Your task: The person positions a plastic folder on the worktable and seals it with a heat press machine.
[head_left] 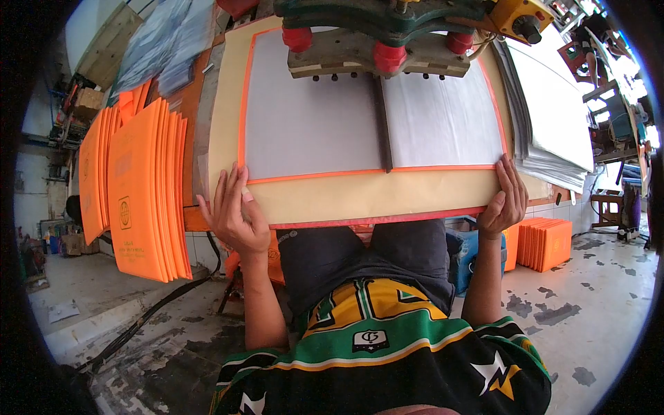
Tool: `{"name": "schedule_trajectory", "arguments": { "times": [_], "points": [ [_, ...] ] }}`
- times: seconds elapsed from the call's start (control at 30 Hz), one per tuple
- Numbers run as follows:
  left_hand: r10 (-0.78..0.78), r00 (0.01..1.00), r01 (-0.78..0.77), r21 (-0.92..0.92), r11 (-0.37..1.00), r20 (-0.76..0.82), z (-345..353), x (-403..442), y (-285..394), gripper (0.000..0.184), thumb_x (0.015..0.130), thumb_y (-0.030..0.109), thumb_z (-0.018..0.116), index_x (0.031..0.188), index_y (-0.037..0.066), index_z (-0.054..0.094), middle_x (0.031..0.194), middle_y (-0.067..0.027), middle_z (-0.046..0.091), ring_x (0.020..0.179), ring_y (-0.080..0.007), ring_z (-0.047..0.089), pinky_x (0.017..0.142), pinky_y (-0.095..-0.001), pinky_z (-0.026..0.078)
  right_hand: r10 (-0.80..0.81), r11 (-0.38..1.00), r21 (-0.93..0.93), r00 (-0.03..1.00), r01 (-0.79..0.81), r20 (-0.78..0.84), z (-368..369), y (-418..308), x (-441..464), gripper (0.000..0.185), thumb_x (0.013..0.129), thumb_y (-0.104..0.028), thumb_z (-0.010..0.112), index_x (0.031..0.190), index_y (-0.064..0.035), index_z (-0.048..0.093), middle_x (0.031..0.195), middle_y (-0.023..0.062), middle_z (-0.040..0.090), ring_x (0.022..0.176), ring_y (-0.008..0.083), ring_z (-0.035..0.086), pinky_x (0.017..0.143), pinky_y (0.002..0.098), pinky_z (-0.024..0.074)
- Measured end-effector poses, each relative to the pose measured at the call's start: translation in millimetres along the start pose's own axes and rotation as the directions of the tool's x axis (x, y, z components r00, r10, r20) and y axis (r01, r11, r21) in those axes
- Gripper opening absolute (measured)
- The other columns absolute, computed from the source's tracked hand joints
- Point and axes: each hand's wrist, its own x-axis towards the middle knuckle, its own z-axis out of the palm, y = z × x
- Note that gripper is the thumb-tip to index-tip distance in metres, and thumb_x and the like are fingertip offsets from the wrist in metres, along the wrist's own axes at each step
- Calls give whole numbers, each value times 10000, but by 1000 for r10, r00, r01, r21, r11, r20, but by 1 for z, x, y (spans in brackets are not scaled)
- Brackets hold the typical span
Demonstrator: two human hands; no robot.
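Flat orange folders [149,194] are far left. The left hand [238,211], fingers apart, touches one near corner of a flat grey cover with orange edges [315,117], on a cream board [373,197] partly under a green metal machine [380,14]. The right hand [503,197] touches the other; I cannot tell if it pinches.

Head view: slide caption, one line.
Left hand and right hand at the near corners of an orange-edged cover partly under a machine; orange folders at left.
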Motion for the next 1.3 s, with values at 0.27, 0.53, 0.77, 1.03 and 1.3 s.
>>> {"name": "schedule_trajectory", "arguments": {
  "times": [0.27, 0.53, 0.77, 1.03, 1.3],
  "points": [
    [-2, 1000, 2, 0, 1000, -1, 1, -1, -1, 421, 1091, 238, 509, 1385, 178, 804, 1411, -32, 791, 1431, -311, 663, 1351, -630, 165, -2, 1000, -5, 1000, 2, 4, 0, 0, 0, 577, 930, -244, 417, 1258, -2, 825, 1326, 190, 807, 1276, 363, 761, 1126, 468, 533],
    [0, 1000, 0, 3, 1000, 1, 2, -2, -3, 420, 1096, 250, 509, 1385, 175, 804, 1415, -32, 788, 1431, -309, 662, 1350, -630, 165, 2, 1000, -1, 1000, -2, -1, 1, 1, -2, 577, 927, -240, 413, 1256, -8, 826, 1323, 184, 809, 1278, 356, 761, 1129, 464, 532],
    [11, 1000, -11, 5, 1000, 2, 0, 1, -1, 417, 1101, 249, 509, 1382, 166, 806, 1412, -40, 789, 1428, -309, 664, 1340, -638, 185, 2, 1000, 11, 1000, -2, -8, 0, -2, 1, 578, 907, -223, 414, 1244, 0, 827, 1318, 189, 810, 1271, 362, 765, 1118, 469, 542],
    [4, 1000, -4, 2, 1000, 13, -1, 0, -1, 413, 1096, 248, 516, 1372, 160, 810, 1416, -45, 787, 1428, -316, 664, 1332, -657, 184, -9, 1000, 11, 1000, 9, -8, -1, -3, 3, 562, 922, -217, 422, 1237, 10, 829, 1318, 195, 808, 1269, 367, 765, 1113, 473, 547],
    [4, 1000, -4, 3, 1000, 23, -2, 0, -2, 424, 1084, 236, 522, 1397, 162, 798, 1430, -45, 780, 1433, -321, 658, 1336, -655, 174, -5, 1000, 8, 1000, 5, -4, -1, -4, 3, 561, 935, -218, 416, 1238, 18, 826, 1313, 195, 810, 1268, 372, 765, 1113, 473, 548]
  ]
}}
